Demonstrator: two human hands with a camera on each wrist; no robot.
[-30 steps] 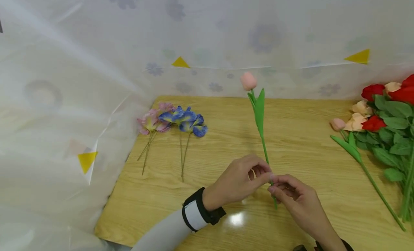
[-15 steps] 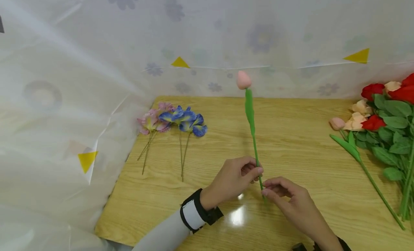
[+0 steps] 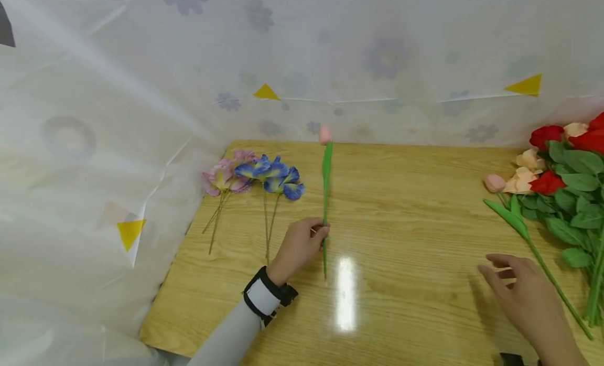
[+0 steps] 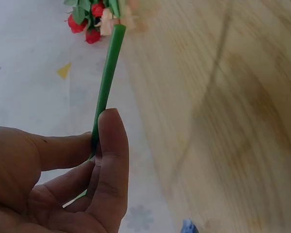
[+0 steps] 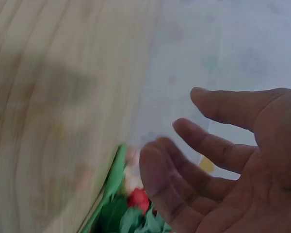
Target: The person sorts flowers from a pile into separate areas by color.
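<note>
Left hand [image 3: 299,245]: extended forward over the worktop [image 3: 406,208], thumb and fingertips clamped on the lower stem of a pink tulip [image 3: 326,167]. The tulip's bloom points away from the person; the stem's cut end projects below the fingers. Right hand [image 3: 526,295]: well apart from the left, at the near right of the worktop; its grip is apart, thumb and fingers separated and loosely bent.

Compared with half a second ago, when both hands were at the tulip's stem, the left hand has carried the tulip leftward and the right hand has withdrawn to the right.

Blue flowers [image 3: 271,178] lie just left of the held tulip, their stems running toward the left wrist. Pink-purple flowers [image 3: 223,177] lie beside them, farther left. A second tulip [image 3: 511,216] lies near the right hand, beside a bunch of red and peach roses [image 3: 547,182] with green leaves. Printed sheeting [image 3: 302,51] bounds the worktop's far and left sides.
</note>
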